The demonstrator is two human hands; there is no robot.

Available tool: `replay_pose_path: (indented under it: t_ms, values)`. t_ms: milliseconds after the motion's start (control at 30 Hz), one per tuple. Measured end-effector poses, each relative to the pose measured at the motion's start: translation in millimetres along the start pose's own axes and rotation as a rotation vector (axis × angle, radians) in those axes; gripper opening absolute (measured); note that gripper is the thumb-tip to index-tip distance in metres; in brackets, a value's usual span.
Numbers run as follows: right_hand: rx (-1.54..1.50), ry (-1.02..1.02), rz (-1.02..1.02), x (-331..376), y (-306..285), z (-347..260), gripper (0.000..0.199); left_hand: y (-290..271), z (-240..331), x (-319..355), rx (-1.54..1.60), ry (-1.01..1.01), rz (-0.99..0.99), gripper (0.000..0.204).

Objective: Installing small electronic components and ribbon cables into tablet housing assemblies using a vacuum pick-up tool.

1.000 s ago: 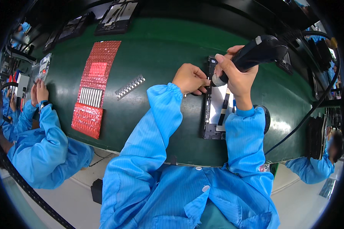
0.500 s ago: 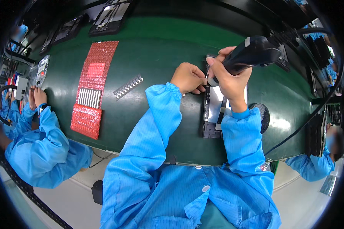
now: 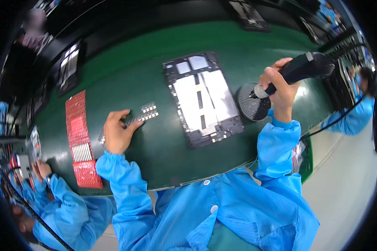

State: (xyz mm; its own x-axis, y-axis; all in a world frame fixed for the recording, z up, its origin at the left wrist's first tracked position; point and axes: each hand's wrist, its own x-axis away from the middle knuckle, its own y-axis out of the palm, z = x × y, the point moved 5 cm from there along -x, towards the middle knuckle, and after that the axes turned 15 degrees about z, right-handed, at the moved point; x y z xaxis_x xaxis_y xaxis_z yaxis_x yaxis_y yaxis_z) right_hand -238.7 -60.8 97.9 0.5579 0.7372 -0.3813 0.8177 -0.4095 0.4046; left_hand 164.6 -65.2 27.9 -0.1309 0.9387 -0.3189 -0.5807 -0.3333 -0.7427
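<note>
Clasping a black, pale-nosed power tool [image 3: 302,68], the right hand [image 3: 283,90] holds its tip over a round, dark dish [image 3: 248,109]; the left hand [image 3: 118,133] straddles a black-and-white patterned strip [image 3: 150,116], grip unclear. Between them, a flat, black-framed, silver-panelled device [image 3: 187,98] lies uncovered on the green bench [image 3: 155,161], completeness uncertain.

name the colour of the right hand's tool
The tool is mostly black with a pale grey collar, shown best in the head view.

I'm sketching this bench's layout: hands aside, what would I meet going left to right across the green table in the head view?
Red bubble wrap, checkered strip, flat device, black disc. The driver overlaps the disc, so I left it out.
</note>
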Motion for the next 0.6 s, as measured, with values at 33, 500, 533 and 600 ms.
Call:
replay_pose_path:
  t_ms: [33, 500, 533, 600]
  values:
    - [-0.038, 0.053, 0.045, 0, -12, 4, 0.03, 4, 1, 2, 0.005, 0.026, -0.024, 0.034]
    - [0.077, 0.007, 0.046, 0, -22, 21, 0.026, 8, -4, 3, -0.037, 0.046, -0.113, 0.036]
    - [0.075, 0.007, 0.054, 0, -22, 22, 0.026, 7, -3, 3, -0.04, 0.052, -0.117, 0.036]
    - [0.098, 0.019, 0.048, 1, -21, 23, 0.025, 8, -3, 2, -0.038, 0.034, -0.138, 0.034]
